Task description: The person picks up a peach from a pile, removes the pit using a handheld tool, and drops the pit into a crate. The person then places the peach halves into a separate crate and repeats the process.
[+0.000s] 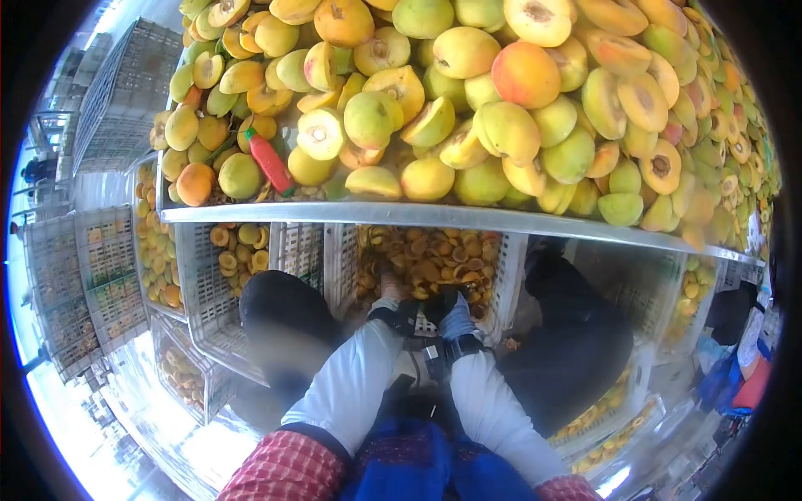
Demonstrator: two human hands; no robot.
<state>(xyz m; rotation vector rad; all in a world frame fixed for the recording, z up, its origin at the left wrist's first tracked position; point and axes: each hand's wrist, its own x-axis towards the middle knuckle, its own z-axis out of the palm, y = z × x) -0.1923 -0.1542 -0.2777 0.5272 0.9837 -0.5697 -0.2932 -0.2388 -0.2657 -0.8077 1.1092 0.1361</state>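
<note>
Left hand (390,286), right hand (455,309) are reaching over fruit halves (443,250) in crate (510,271); how fingers are holding, cannot tell.

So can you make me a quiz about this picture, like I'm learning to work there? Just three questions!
1. Pick one: what colour is most of the long thing lying among the fruit?
A) blue
B) red
C) white

2. True or false: the left hand and the right hand are both on top of the fruit heap on the table.

3. Fill in the gap: some of the fruit on the table has been cut into ____.

Key: 1. B. 2. False, both are lower down, by the crate between the knees. 3. Halves.
</note>
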